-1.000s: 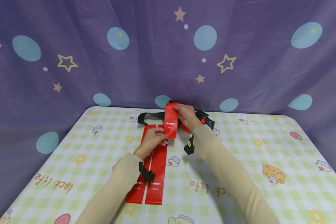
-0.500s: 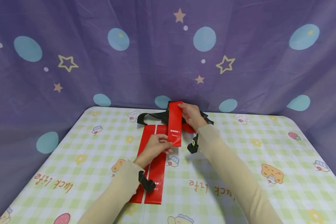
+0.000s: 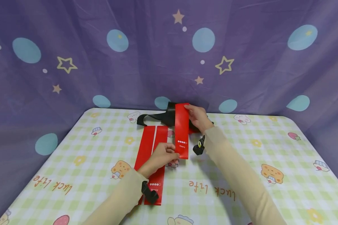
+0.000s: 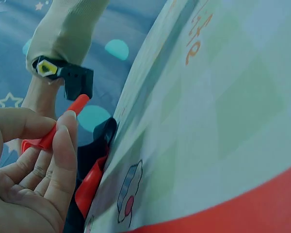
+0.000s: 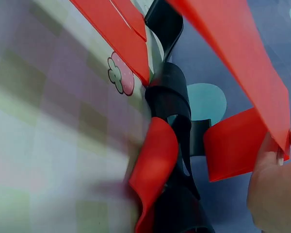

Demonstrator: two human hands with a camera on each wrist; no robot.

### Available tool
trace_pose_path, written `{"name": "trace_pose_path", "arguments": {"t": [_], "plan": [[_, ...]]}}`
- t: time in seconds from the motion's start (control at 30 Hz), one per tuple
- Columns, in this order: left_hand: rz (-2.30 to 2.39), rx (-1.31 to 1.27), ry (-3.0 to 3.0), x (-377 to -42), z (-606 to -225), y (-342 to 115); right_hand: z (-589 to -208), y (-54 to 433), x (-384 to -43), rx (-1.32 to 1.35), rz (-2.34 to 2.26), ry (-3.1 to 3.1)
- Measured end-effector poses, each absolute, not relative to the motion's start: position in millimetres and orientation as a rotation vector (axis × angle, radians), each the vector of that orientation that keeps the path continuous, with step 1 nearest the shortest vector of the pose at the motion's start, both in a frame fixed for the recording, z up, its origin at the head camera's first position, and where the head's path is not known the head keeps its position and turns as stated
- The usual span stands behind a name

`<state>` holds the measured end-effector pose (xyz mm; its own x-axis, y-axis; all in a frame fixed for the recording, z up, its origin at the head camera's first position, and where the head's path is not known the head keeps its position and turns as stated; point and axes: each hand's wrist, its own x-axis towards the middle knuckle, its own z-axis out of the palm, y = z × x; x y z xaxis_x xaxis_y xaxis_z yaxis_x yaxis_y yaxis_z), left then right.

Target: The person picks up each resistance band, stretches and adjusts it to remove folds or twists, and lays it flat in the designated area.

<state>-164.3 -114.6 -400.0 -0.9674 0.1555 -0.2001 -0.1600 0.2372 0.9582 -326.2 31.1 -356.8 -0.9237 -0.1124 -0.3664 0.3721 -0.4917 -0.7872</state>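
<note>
A red resistance band (image 3: 181,128) with "Heavy" printed near its lower end hangs stretched between my two hands. My left hand (image 3: 163,155) pinches the lower end; in the left wrist view, thumb and forefinger close on the red edge. At the upper end my right hand (image 3: 198,117) pinches the corner, as the right wrist view also shows. Two more red bands (image 3: 147,140) lie flat, side by side with a narrow gap, partly under my left forearm. Behind the held band is a loose heap of black bands (image 5: 169,92) with another red band (image 5: 155,160) among them.
A checked, cartoon-printed cloth covers the table (image 3: 236,162). A purple curtain (image 3: 157,62) hangs right behind the table's far edge, close to the black heap. One black loop (image 3: 149,118) sticks out to the left of the heap.
Both hands have shifted right, with the left also coming nearer the front. The held band shows longer now and has moved right, off the flat bands.
</note>
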Motion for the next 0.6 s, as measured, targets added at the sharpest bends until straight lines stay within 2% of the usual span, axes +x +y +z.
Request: {"name": "trace_pose_path", "arguments": {"t": [0.6], "plan": [[1.715, 0.173, 2.172, -126, -400, -113, -360, 44, -329, 0.368, -2.432, 1.425]]}}
